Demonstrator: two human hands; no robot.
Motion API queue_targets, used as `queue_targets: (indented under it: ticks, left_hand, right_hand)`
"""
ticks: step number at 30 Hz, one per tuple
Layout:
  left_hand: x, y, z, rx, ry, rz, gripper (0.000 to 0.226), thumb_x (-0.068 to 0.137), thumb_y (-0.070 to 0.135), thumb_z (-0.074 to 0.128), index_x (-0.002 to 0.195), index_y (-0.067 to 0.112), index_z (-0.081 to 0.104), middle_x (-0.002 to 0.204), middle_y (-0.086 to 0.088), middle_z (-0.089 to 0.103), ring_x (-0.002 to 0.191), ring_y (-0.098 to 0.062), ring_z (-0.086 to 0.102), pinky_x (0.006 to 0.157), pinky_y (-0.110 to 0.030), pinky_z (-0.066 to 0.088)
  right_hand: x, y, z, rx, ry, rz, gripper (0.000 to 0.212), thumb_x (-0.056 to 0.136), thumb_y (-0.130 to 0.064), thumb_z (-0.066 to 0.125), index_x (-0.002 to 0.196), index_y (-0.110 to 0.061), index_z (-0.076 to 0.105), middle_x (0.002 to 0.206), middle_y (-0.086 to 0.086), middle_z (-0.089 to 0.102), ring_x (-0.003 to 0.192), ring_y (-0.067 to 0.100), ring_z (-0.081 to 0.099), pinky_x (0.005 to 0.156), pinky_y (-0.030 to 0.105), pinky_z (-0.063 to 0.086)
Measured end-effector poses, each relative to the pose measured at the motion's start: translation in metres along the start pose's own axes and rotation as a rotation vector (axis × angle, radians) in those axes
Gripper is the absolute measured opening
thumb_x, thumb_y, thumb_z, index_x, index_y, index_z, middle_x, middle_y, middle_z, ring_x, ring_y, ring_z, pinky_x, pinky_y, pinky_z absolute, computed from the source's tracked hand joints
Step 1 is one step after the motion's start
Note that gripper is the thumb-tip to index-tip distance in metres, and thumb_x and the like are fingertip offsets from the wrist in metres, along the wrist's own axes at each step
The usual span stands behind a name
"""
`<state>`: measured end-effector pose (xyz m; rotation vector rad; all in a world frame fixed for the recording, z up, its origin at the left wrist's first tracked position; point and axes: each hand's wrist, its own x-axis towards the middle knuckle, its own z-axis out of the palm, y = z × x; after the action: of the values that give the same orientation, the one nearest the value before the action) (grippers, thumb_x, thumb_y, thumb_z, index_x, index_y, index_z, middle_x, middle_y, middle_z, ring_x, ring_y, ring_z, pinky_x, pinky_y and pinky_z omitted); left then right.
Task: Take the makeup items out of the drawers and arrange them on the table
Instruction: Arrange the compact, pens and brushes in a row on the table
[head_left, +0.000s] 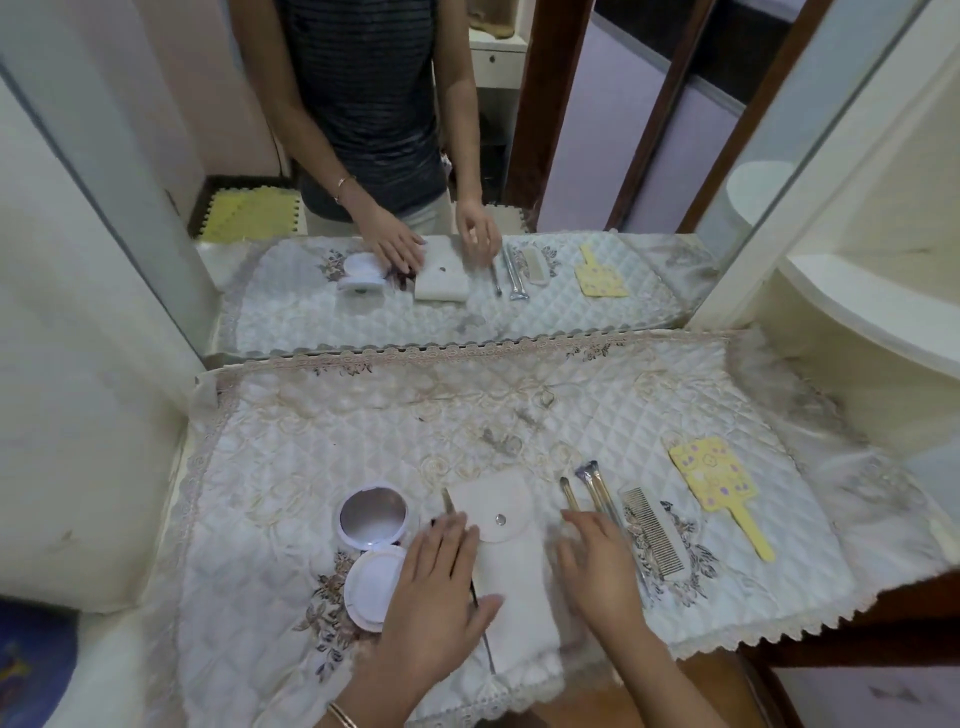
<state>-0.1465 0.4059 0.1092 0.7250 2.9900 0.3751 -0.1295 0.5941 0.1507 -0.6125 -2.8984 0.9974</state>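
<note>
A white snap pouch (511, 551) lies on the quilted cloth (363, 431) near the front edge. My left hand (439, 597) rests flat on its left side, covering a thin brush (451, 506) whose tip sticks out above my fingers. My right hand (597, 564) hovers over the pouch's right side, fingers spread, holding nothing. An open white compact (371, 545) with a round mirror sits to the left. To the right lie several makeup brushes (592, 488), a comb (652, 532) and a yellow hand mirror (719, 483).
A large wall mirror (415, 156) stands behind the table and reflects the person and the items. Curved white shelves (857, 312) rise at the right. A white wall panel closes the left side.
</note>
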Motion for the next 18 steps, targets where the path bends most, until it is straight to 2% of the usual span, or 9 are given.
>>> queue_targets:
  ticks: [2, 5, 6, 8, 10, 12, 14, 16, 18]
  left_hand:
    - [0.003, 0.017, 0.0, -0.004, -0.002, 0.013, 0.066, 0.088, 0.062, 0.019, 0.128, 0.016, 0.043, 0.134, -0.005, 0.056, 0.131, -0.021, 0.028, 0.111, -0.032, 0.003]
    - [0.007, 0.042, 0.009, -0.001, -0.034, -0.015, 0.077, 0.081, 0.073, 0.019, 0.13, 0.018, 0.042, 0.14, -0.004, 0.049, 0.139, -0.024, 0.016, 0.11, -0.034, 0.006]
    - [0.01, 0.049, 0.013, 0.008, -0.037, -0.033, 0.08, 0.078, 0.075, 0.022, 0.131, 0.018, 0.041, 0.146, -0.003, 0.041, 0.142, -0.023, 0.007, 0.11, -0.035, 0.006]
    - [0.013, 0.059, 0.02, 0.029, -0.042, -0.077, 0.086, 0.07, 0.077, 0.034, 0.133, 0.018, 0.039, 0.158, -0.001, 0.008, 0.144, -0.021, -0.009, 0.109, -0.038, 0.005]
    - [0.014, 0.063, 0.025, 0.049, -0.061, -0.108, 0.094, 0.059, 0.076, 0.042, 0.133, 0.018, 0.039, 0.157, 0.0, -0.011, 0.144, -0.021, -0.011, 0.11, -0.038, 0.004]
    - [0.012, 0.062, 0.024, 0.084, -0.078, -0.121, 0.096, 0.058, 0.076, 0.042, 0.136, 0.021, 0.037, 0.156, 0.001, -0.012, 0.144, -0.019, -0.01, 0.11, -0.036, 0.003]
    - [0.009, 0.06, 0.022, 0.115, -0.113, -0.121, 0.098, 0.06, 0.078, 0.04, 0.143, 0.026, 0.028, 0.157, 0.002, -0.012, 0.144, -0.019, -0.011, 0.11, -0.035, 0.003]
    - [0.005, 0.059, 0.02, 0.144, -0.144, -0.126, 0.102, 0.063, 0.079, 0.038, 0.145, 0.024, 0.014, 0.157, 0.001, -0.012, 0.144, -0.02, -0.01, 0.109, -0.035, 0.003]
    - [0.004, 0.06, 0.018, 0.162, -0.145, -0.133, 0.103, 0.063, 0.08, 0.038, 0.145, 0.024, 0.009, 0.157, 0.001, -0.011, 0.144, -0.02, -0.009, 0.109, -0.034, 0.003]
  right_hand:
    - [0.007, 0.012, -0.011, -0.061, -0.014, 0.085, 0.028, 0.086, -0.016, 0.055, 0.113, -0.007, 0.059, 0.113, 0.013, 0.06, 0.103, 0.03, 0.056, 0.086, 0.034, 0.045]
    - [0.015, 0.02, -0.02, -0.131, -0.119, 0.069, 0.014, 0.086, -0.016, 0.055, 0.097, -0.009, 0.06, 0.086, 0.007, 0.064, 0.084, 0.026, 0.062, 0.066, 0.03, 0.043]
    - [0.017, 0.022, -0.021, -0.146, -0.139, 0.051, 0.012, 0.086, -0.016, 0.054, 0.094, -0.01, 0.06, 0.082, 0.006, 0.065, 0.082, 0.025, 0.063, 0.063, 0.03, 0.041]
    - [0.021, 0.026, -0.023, -0.137, -0.164, 0.022, 0.011, 0.085, -0.017, 0.054, 0.094, -0.013, 0.059, 0.082, 0.006, 0.067, 0.08, 0.023, 0.062, 0.065, 0.03, 0.043]
    - [0.024, 0.028, -0.023, -0.125, -0.208, -0.016, 0.009, 0.085, -0.018, 0.052, 0.092, -0.015, 0.057, 0.08, 0.003, 0.062, 0.077, 0.022, 0.058, 0.066, 0.031, 0.043]
    - [0.028, 0.029, -0.021, -0.103, -0.271, -0.066, 0.002, 0.085, -0.017, 0.051, 0.084, -0.018, 0.051, 0.076, 0.0, 0.054, 0.072, 0.019, 0.052, 0.065, 0.032, 0.042]
    - [0.031, 0.03, -0.017, -0.07, -0.342, -0.098, 0.009, 0.085, -0.017, 0.052, 0.079, -0.019, 0.045, 0.074, 0.0, 0.052, 0.072, 0.021, 0.053, 0.067, 0.033, 0.044]
    - [0.03, 0.029, -0.015, -0.062, -0.384, -0.129, 0.012, 0.085, -0.017, 0.051, 0.077, -0.018, 0.042, 0.075, 0.0, 0.051, 0.074, 0.021, 0.051, 0.065, 0.031, 0.039]
    - [0.028, 0.028, -0.013, -0.028, -0.409, -0.159, 0.011, 0.085, -0.018, 0.051, 0.078, -0.019, 0.043, 0.076, 0.0, 0.051, 0.077, 0.022, 0.053, 0.064, 0.029, 0.035]
